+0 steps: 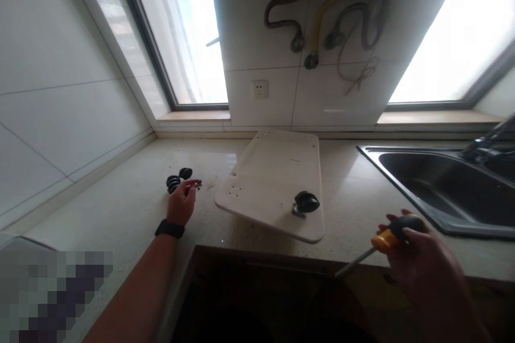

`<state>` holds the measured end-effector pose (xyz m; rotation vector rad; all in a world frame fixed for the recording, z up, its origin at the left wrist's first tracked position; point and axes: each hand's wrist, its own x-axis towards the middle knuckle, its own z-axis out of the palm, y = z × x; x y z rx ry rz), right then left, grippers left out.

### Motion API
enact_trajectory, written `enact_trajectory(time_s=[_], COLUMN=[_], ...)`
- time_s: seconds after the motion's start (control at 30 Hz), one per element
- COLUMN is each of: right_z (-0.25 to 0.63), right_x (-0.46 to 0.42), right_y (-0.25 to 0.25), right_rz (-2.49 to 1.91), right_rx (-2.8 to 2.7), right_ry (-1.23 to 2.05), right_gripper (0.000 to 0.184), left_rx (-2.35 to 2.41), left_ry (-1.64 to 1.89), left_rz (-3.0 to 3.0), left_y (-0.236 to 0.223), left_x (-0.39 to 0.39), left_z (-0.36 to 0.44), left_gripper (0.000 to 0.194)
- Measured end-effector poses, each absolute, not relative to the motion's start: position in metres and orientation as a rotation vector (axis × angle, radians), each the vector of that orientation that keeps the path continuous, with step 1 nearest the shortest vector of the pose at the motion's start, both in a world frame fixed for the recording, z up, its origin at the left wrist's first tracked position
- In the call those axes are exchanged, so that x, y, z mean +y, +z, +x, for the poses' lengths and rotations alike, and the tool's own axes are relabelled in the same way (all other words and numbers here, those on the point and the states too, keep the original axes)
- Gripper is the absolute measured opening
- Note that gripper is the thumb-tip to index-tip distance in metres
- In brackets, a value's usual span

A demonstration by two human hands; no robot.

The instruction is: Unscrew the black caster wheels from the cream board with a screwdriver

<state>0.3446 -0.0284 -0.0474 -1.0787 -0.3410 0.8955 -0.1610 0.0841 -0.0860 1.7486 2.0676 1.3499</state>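
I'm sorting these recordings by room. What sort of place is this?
Most likely a kitchen: a metal sink with a tap is set into a pale countertop, and a yellow hose, perhaps a gas line, runs down the tiled wall.

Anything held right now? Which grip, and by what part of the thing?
Right grip: screwdriver, by its handle. Left grip: fingers at some small parts; too small to tell if one is held.
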Motion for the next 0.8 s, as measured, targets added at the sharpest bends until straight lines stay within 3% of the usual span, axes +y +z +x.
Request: enact_trajectory(time_s=[0.17,0.27,0.47,0.57,0.8], right_z=[0.33,0.311,0.291,0.294,0.303], right_x=[-0.01,0.003,0.043,0.07,0.105], right_y=[-0.047,-0.049,-0.056,-0.059,-0.061], right_rz=[-1.064,-1.078,-1.147,-1.199,-1.336], right_rx=[-0.261,-0.331,-0.417,-0.466,-0.609], right_ry=[1.168,1.31,1.504,1.504,1.437], right_gripper=[0.036,0.028,0.022,0.025,0.021], left_rx=[1.815,1.521,0.907,0.867,0.974], left_ry=[1.471,1.365,0.35,0.076,0.264], left_rz=[1.796,1.81,1.75,1.699,1.615], left_y=[-0.058,-0.037,0.002,0.0,-0.041], left_x=[0.068,0.052,0.009,-0.002,0.001], left_z=[-0.122,-0.1,-0.061,-0.04,-0.01], left_gripper=[0.032,0.03,0.052,0.057,0.072])
